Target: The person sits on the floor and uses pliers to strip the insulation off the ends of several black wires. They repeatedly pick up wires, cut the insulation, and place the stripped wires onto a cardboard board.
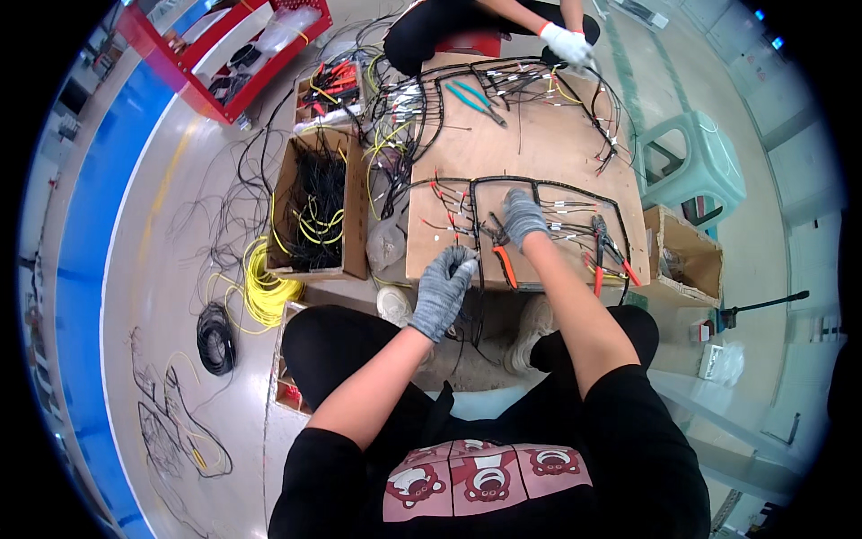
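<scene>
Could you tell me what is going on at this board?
A seated person works on a black wire harness laid on a low wooden board. The left hand, gloved, grips wires at the near edge; the right hand presses on the harness beside orange-handled pliers. Across the board, another person's gloved hand handles a second harness.

The scene is bright and evenly lit, seemingly from diffuse light overhead. Shadows are soft and short, with only a faint one under the wooden board (pixel 530 135) and a darker patch beneath its near edge. The pale floor (pixel 180 234) gives a mild sheen without harsh glare. Fisheye distortion is strong: the blue floor stripe (pixel 85 242) bows along the left rim, and a black vignette fills all 4 corners. The centre is fairly sharp, thin wires staying distinct; detail softens and smears toward the rim. No motion blur shows on the gloved hands.
</scene>
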`<state>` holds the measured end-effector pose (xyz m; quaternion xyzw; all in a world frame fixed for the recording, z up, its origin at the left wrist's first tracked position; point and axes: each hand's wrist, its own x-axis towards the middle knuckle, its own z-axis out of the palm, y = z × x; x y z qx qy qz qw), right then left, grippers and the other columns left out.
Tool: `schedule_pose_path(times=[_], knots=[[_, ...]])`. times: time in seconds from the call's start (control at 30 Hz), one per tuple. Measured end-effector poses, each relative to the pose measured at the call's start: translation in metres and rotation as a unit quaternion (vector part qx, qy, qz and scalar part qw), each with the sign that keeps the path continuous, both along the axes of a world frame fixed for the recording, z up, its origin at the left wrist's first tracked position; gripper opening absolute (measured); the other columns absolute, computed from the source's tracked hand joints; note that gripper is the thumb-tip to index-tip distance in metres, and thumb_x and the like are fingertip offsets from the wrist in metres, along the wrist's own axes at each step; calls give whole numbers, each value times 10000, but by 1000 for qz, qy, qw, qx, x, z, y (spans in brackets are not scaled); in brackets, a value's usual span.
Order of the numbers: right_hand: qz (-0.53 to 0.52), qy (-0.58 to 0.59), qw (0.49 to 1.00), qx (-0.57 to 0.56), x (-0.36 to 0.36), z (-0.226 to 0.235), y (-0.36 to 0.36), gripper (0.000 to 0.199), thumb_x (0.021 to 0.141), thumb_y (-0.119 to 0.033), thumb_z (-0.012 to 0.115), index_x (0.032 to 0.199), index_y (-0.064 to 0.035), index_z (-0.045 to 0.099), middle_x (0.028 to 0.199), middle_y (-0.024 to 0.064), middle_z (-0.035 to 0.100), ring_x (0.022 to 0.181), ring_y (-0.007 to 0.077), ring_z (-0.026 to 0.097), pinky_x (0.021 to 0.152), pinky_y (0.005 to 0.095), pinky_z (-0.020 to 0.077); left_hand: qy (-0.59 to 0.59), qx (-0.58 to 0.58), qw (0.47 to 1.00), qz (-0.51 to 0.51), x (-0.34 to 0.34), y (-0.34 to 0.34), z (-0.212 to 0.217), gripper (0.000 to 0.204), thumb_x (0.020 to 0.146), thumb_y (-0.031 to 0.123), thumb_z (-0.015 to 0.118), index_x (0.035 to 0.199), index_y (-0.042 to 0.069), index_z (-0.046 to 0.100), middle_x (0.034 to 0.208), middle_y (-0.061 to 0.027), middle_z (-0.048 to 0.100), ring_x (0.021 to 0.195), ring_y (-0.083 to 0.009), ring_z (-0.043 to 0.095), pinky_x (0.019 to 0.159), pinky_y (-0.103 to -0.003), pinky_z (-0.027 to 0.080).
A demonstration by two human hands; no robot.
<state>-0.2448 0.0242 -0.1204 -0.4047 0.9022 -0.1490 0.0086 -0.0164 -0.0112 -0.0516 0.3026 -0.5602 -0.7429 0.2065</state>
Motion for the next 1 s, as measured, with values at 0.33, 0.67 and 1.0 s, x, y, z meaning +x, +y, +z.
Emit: schedule_pose_path(times=[0.33,0.67,1.0], knots=[[109,-517,831,-176,57,127,71,29,810,17,565,832,0,558,730,23,575,662,84,536,622,237,475,7,1,1000,-25,-3,7,9,147,842,105,613,978,47,617,797,39,573,640,-25,455,549,-180,389],[127,-511,819,-229,71,123,84,120,808,60,512,910,5,540,771,23,567,685,93,543,651,240,476,-10,-8,998,-55,-5,17,20,163,837,92,616,978,10,615,847,7,594,741,-50,514,688,-199,446],[132,-501,828,-214,73,127,83,128,789,56,525,907,9,535,777,33,566,706,99,542,679,245,475,16,-75,996,-42,-9,20,15,163,824,99,605,963,14,611,797,-16,605,685,-63,496,660,-218,440]])
